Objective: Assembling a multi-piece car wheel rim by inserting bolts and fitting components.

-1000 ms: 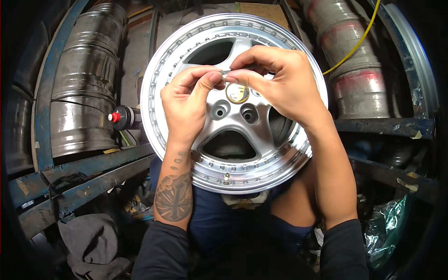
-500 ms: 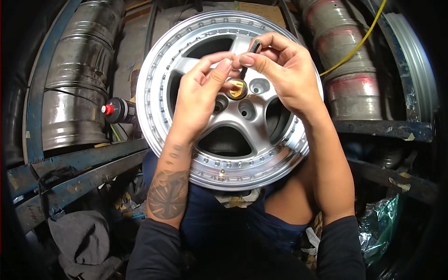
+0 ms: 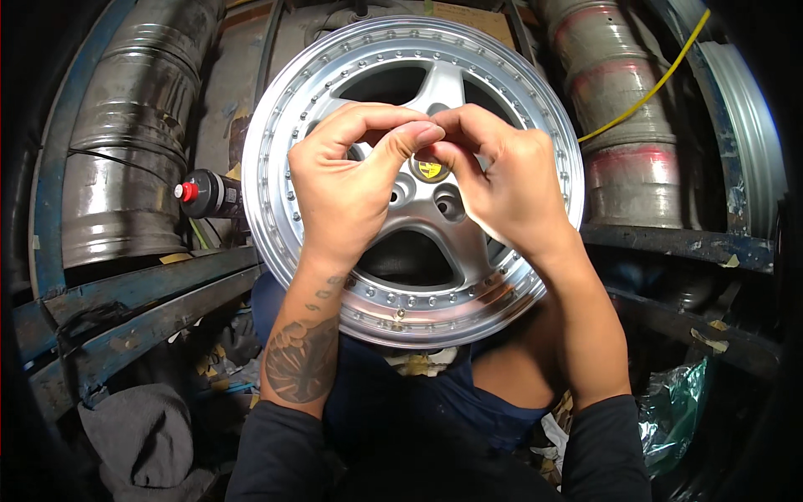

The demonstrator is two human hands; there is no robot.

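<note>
A silver multi-spoke wheel rim [image 3: 272, 219], studded with bolts around its lip, lies face up in front of me over my lap. Its round centre cap [image 3: 432, 171] carries a yellow emblem and is partly covered by my fingers. My left hand [image 3: 345, 186] and my right hand [image 3: 520, 177] meet just above the cap, thumbs and fingers pinched together with the tips touching or nearly so. Whatever they hold between the fingertips is hidden.
Stacked silver wheel barrels [image 3: 127, 167] stand at left, others with red marks [image 3: 629, 180] at right. A black bottle [image 3: 214, 196] with a red cap lies left of the rim. Also here: a yellow hose [image 3: 651, 90], blue metal beams [image 3: 686, 248], a grey cloth [image 3: 144, 431] and green plastic [image 3: 672, 410].
Both hands have come closer together and turned inward over the cap. The small black strip seen in the fingers earlier is now out of sight.
</note>
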